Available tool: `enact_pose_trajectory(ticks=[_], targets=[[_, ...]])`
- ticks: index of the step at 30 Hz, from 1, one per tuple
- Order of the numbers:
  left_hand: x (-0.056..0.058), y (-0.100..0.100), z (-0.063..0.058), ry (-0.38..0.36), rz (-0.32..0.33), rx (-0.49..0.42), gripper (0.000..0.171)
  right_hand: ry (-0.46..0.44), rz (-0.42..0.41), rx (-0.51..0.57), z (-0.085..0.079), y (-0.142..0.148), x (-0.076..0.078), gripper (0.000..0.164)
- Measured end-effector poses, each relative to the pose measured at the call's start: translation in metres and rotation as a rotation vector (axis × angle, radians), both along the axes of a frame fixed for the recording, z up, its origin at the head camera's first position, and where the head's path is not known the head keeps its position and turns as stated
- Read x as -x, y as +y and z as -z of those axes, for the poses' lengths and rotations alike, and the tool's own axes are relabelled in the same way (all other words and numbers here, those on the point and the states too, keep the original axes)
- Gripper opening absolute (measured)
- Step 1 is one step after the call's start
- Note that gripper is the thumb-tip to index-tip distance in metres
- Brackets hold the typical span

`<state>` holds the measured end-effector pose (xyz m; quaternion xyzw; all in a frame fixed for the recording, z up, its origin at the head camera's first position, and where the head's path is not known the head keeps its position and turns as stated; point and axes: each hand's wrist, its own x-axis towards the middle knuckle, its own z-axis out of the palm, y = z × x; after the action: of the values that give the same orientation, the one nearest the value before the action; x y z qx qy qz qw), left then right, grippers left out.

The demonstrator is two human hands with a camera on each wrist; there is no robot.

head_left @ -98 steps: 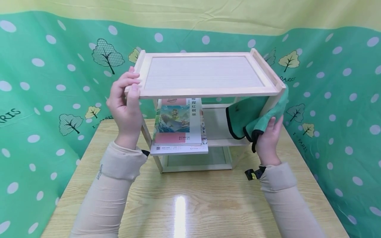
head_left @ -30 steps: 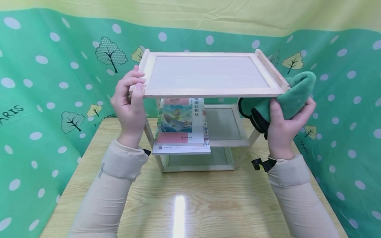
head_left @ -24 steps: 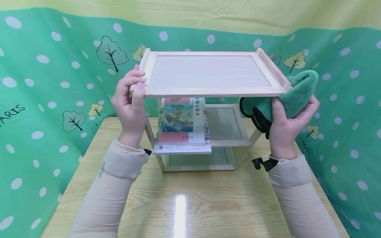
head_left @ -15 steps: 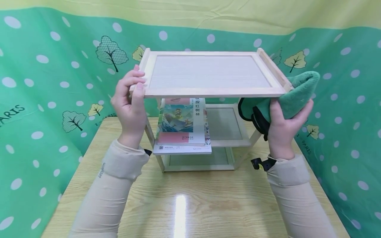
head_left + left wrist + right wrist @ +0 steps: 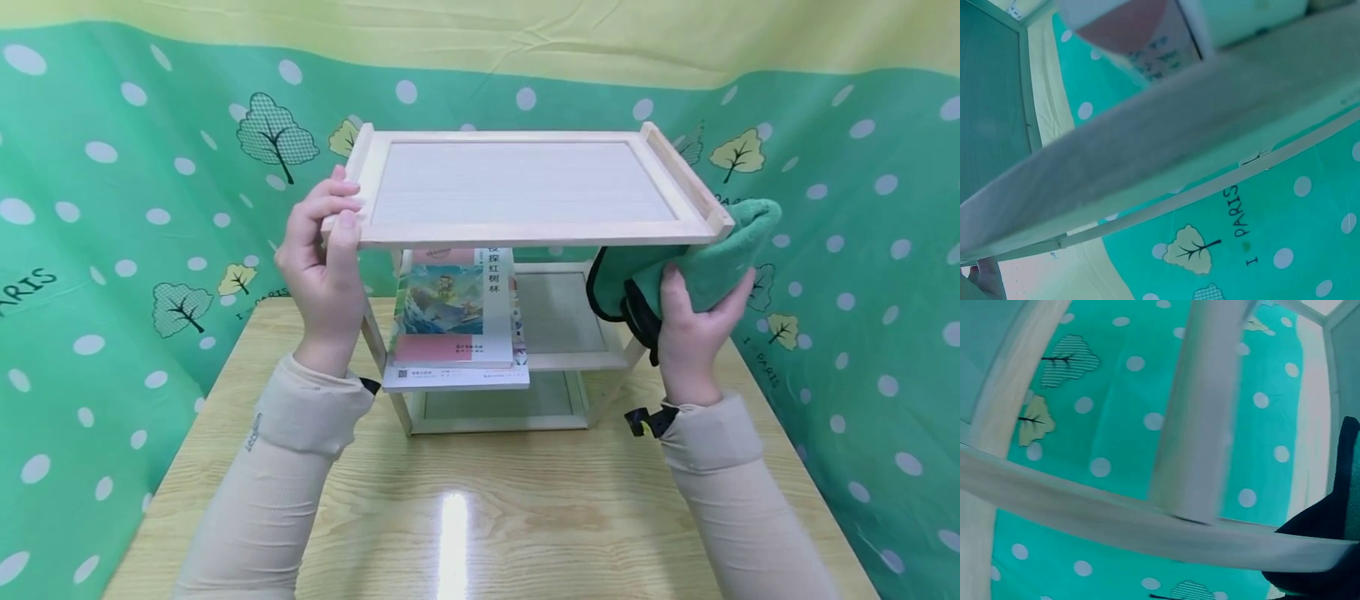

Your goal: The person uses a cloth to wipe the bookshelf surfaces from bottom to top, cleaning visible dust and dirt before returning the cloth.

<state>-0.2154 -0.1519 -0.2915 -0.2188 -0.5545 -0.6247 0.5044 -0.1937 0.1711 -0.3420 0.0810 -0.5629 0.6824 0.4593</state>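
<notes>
A pale wooden three-tier shelf (image 5: 517, 235) stands on the table. My left hand (image 5: 324, 271) grips the left rim of its top tier, thumb on the front corner and fingers over the side. At the opposite front corner, my right hand (image 5: 697, 342) holds a green cloth (image 5: 723, 265) with black edging, bunched against the right side just below the top board. Part of the cloth hangs behind the front post, under the top tier. In the right wrist view a dark-edged piece of the cloth (image 5: 1316, 519) shows at the right; the right fingers are out of that view.
Books (image 5: 446, 304) lie stacked on the left of the middle tier, jutting past its front edge. The bottom tier (image 5: 498, 400) sits low over the wooden table (image 5: 525, 508). A green dotted curtain (image 5: 150, 250) closes off the back and both sides.
From lower on the front right post, my right hand has gone up with the cloth to the top corner. Since half a second ago it has shifted slightly left and down. My left hand keeps its grip.
</notes>
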Motion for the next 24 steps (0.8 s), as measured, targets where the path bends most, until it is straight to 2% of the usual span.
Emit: enact_pose_trajectory(ticks=[10, 15, 24], targets=[[-0.001, -0.001, -0.002, 0.009, 0.012, -0.005, 0.035, -0.05, 0.01, -0.037, 0.039, -0.001, 0.001, 0.056], [-0.001, -0.001, -0.002, 0.009, 0.006, 0.005, 0.035, -0.089, 0.0, -0.061, 0.057, -0.001, -0.004, 0.059], [0.0, -0.003, -0.001, 0.009, -0.007, 0.033, 0.037, -0.122, -0.065, -0.079, 0.068, -0.002, -0.01, 0.066]])
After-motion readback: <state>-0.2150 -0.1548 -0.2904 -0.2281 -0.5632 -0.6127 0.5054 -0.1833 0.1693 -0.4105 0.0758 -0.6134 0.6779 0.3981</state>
